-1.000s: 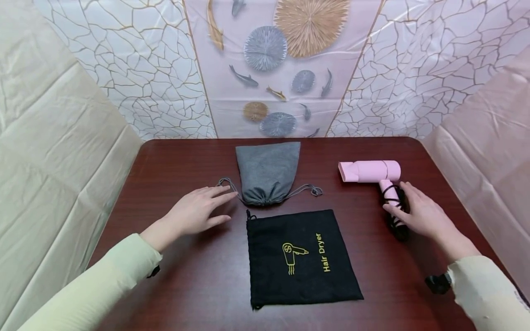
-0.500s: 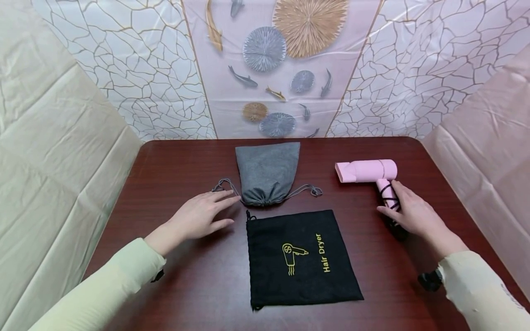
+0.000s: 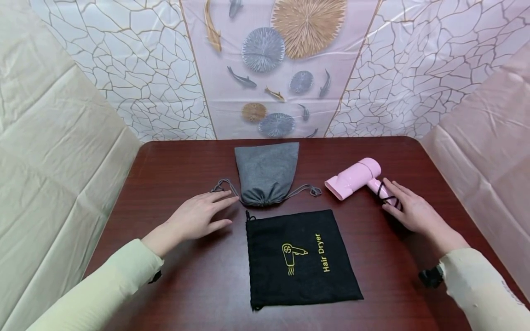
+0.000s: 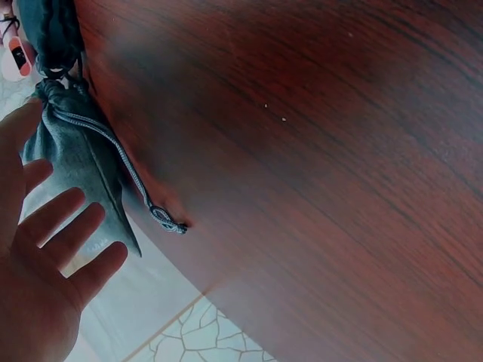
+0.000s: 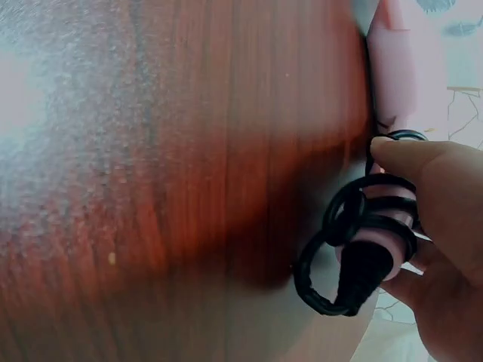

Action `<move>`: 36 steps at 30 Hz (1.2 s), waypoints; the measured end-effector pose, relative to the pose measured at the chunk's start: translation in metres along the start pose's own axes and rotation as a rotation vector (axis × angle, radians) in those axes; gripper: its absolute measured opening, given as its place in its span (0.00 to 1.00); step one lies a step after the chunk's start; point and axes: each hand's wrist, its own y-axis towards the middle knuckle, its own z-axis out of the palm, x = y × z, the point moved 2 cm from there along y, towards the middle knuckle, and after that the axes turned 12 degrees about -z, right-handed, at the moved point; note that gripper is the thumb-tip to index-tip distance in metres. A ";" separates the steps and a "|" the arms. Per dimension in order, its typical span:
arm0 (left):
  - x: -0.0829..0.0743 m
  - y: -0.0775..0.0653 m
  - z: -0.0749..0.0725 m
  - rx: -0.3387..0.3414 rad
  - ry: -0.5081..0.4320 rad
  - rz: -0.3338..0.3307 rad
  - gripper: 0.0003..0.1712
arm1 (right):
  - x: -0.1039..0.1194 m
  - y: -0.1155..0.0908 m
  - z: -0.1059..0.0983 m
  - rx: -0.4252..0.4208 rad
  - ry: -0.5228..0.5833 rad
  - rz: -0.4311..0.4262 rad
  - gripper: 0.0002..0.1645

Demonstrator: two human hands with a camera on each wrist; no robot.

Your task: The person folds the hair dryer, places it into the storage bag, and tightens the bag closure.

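Observation:
My right hand (image 3: 418,218) grips the handle of a pink hair dryer (image 3: 357,178) at the right of the table. In the right wrist view the thumb and fingers lie on either side of the handle, which is wrapped in black cord (image 5: 392,202). The dryer's nozzle points to the lower left in the head view. My left hand (image 3: 198,216) holds nothing, its fingers extended beside a grey drawstring pouch (image 3: 267,172), with fingertips near the pouch's cord. Below the pouch lies a flat black drawstring bag (image 3: 269,276) with yellow "Hair Dryer" print and a dryer drawing.
All of this lies on a dark red wood-grain table (image 3: 186,285) with rounded far corners. A patterned curtain (image 3: 157,59) stands behind it, and pale quilted panels (image 3: 54,151) close off both sides.
The right hand has turned the hair dryer so its nozzle swings from pointing left toward the lower left, and shifted it leftward. The left hand has edged slightly toward the pouch.

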 end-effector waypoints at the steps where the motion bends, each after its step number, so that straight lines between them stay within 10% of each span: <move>1: 0.000 0.000 0.000 -0.001 0.001 0.001 0.36 | 0.000 0.000 0.000 0.000 -0.002 0.005 0.48; 20: -0.004 0.001 0.002 -0.004 -0.019 0.014 0.34 | -0.001 0.003 0.008 -0.081 -0.086 0.074 0.42; 36: -0.008 0.001 -0.001 -0.001 -0.033 0.008 0.35 | -0.003 0.004 0.014 -0.179 -0.105 -0.029 0.37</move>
